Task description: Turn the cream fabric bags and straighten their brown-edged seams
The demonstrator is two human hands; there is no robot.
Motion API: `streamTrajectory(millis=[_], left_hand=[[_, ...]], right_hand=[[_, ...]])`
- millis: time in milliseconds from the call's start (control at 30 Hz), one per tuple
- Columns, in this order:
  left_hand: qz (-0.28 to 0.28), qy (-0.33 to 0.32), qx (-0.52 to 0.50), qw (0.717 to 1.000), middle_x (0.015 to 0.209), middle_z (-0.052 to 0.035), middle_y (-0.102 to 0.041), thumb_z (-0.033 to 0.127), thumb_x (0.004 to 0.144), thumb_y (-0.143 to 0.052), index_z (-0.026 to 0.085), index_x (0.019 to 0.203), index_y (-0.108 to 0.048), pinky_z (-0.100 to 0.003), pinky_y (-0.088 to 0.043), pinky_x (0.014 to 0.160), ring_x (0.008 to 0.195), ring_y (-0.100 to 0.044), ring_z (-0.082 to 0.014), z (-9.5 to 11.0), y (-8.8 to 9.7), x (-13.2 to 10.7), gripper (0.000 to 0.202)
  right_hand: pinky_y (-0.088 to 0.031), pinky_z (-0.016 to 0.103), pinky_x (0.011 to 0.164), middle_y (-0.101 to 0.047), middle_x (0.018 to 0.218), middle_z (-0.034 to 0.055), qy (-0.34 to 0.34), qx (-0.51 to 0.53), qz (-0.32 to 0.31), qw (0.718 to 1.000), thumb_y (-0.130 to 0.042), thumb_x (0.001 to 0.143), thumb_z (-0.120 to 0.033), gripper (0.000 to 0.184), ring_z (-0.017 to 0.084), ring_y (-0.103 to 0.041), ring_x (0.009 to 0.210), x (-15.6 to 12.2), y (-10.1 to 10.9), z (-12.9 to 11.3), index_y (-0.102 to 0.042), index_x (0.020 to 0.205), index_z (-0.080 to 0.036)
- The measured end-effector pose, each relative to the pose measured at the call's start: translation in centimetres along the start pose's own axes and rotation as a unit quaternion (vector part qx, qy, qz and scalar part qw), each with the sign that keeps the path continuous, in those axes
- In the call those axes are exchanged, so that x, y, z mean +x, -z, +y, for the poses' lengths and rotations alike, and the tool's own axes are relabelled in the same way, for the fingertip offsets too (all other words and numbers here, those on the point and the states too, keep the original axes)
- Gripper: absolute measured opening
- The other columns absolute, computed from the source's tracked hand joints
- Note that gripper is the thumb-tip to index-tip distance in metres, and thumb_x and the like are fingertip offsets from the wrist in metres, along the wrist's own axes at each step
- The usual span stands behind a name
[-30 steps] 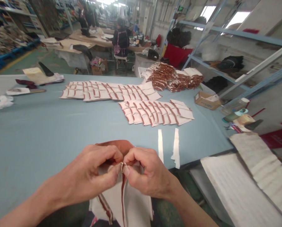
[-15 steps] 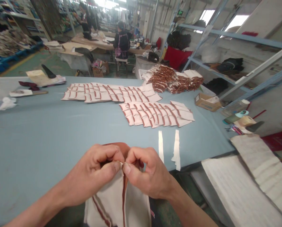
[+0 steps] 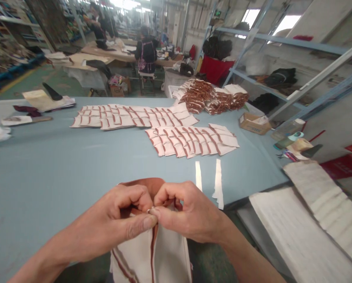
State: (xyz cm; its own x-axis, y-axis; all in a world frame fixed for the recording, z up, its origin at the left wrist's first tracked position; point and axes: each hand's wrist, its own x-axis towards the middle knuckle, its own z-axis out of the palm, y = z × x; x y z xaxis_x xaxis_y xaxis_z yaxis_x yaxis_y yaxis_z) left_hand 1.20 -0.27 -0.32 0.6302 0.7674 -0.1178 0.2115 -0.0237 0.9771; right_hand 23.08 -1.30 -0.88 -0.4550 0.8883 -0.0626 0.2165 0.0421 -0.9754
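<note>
Close to me, below the table's front edge, hangs a cream fabric piece (image 3: 172, 253) with brown seams and a brown upper band (image 3: 148, 183) that curves around behind my fingers. My left hand (image 3: 124, 216) pinches its top edge at the middle seam, thumb and forefinger together. Right beside it, my right hand (image 3: 190, 212) grips the same edge, its thumb tip nearly touching the left one. A small pale bit shows between the thumbs; I cannot make out what it is. The inside of the piece is mostly hidden by my fingers.
On the blue-grey table (image 3: 60, 169) lie two overlapping rows of cream pieces with brown edges (image 3: 190, 139), and a heap of them (image 3: 196, 96) behind. Two white strips (image 3: 218, 182) lie right of my hands. A cardboard box (image 3: 255, 124) and shelving stand at right; people work behind.
My left thumb has moved lower and lies flatter across the seam, and more of the brown band shows behind my hands. The view has shifted slightly right.
</note>
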Motion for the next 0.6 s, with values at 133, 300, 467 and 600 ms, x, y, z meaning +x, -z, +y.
streamTrajectory(millis=[133, 300, 467, 600], left_hand=[[-0.010, 0.016, -0.007, 1.000, 0.067, 0.0074, -0.042, 0.042, 0.100, -0.065, 0.020, 0.074, -0.056, -0.022, -0.026, 0.050, 0.059, -0.033, -0.0107, -0.5, 0.4, -0.3, 0.035], [0.020, -0.002, 0.066, 0.998, 0.069, 0.0045, -0.051, 0.043, 0.103, -0.060, 0.019, 0.077, -0.065, -0.021, -0.034, 0.053, 0.061, -0.043, -0.0121, -0.6, 0.5, -0.7, 0.035], [0.083, -0.061, 0.201, 0.974, 0.068, 0.0047, -0.062, 0.033, 0.105, -0.059, 0.022, 0.079, -0.070, -0.018, -0.043, 0.053, 0.059, -0.055, -0.0118, -0.7, 0.0, -1.2, 0.031], [0.094, -0.076, 0.247, 0.961, 0.071, 0.0058, -0.070, 0.027, 0.105, -0.061, 0.024, 0.084, -0.073, -0.017, -0.048, 0.059, 0.063, -0.064, -0.0116, -0.6, -0.5, -1.3, 0.024]], right_hand=[[-0.048, 0.021, 0.062, -0.073, 0.077, -0.0019, 0.039, -0.020, -0.017, 0.999, -0.072, 0.093, -0.025, 0.008, 0.010, -0.059, 0.064, -0.3, 0.6, 0.5, -0.075, 0.089, -0.019], [-0.054, 0.021, 0.074, -0.079, 0.088, -0.0004, 0.135, -0.112, 0.030, 0.984, -0.068, 0.093, -0.012, 0.011, 0.012, -0.068, 0.075, -0.6, 0.6, 0.8, -0.075, 0.092, -0.021], [-0.055, 0.024, 0.077, -0.083, 0.091, 0.0010, 0.195, -0.223, 0.069, 0.952, -0.067, 0.095, -0.011, 0.012, 0.015, -0.074, 0.079, -0.5, 0.6, 0.9, -0.072, 0.095, -0.022], [-0.053, 0.028, 0.076, -0.083, 0.087, 0.0024, 0.239, -0.297, 0.085, 0.921, -0.063, 0.098, -0.013, 0.013, 0.018, -0.076, 0.080, -0.7, 0.6, 0.9, -0.072, 0.094, -0.022]])
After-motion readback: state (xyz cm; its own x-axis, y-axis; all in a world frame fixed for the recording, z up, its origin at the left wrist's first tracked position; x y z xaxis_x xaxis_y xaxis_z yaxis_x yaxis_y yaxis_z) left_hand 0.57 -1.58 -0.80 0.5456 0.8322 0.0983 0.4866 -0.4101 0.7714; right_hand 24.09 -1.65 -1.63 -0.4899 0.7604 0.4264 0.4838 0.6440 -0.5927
